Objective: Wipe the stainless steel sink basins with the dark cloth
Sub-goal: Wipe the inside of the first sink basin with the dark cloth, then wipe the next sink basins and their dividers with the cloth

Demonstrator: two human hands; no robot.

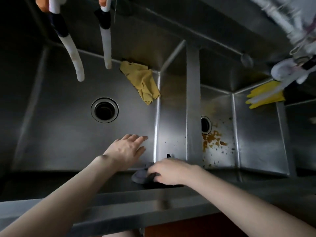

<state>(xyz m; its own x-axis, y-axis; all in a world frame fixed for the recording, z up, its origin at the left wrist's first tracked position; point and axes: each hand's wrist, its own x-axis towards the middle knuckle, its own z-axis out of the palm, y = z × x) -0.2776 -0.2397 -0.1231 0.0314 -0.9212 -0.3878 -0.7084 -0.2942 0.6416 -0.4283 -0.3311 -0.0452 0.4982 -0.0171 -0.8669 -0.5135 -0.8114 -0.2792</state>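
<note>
The left sink basin (68, 139) is bare steel with a round drain (104, 110). The right sink basin (220, 117) carries orange-brown stains (212, 140) beside its own drain (206, 124). A dark cloth (141, 175) lies bunched on the front rim, at the near end of the divider (193, 100). My right hand (169, 171) is on top of the cloth with fingers curled into it. My left hand (127, 149) reaches into the left basin with straight fingers, near its right wall; contact with the steel is unclear.
A yellow rag (143, 82) hangs in the left basin's back right corner. Two white hoses (77, 65) (107, 47) dangle over that basin. Yellow rubber gloves (265, 97) and a white hose bundle (290, 69) sit at the far right. The steel front ledge (119, 202) runs below my arms.
</note>
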